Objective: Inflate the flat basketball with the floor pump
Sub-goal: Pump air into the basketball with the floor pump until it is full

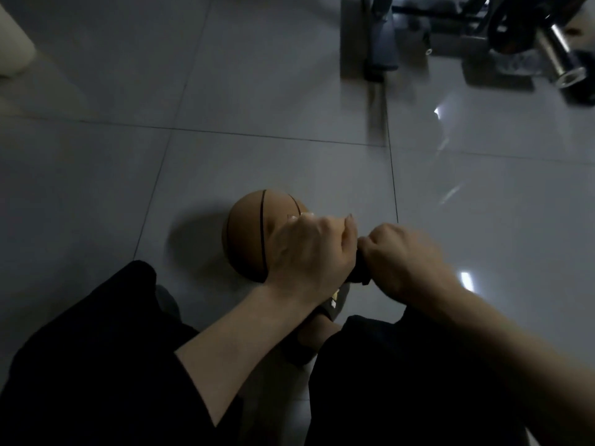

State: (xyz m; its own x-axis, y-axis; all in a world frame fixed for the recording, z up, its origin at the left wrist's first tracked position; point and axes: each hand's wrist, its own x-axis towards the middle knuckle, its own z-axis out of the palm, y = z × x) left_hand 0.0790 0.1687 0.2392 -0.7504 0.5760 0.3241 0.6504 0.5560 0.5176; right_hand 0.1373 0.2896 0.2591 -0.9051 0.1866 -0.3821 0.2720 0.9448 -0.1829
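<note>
With both hands, left & right, curled tight round the pump handle and the basketball on the floor just ahead, pumping's underway; next prob. a straight downstroke.

You can read no text here: the small pale marks on the black pump body are too blurred.

A dark pump handle is being gripped by the left hand and right hand above a basketball lying on the tiled floor.
</note>
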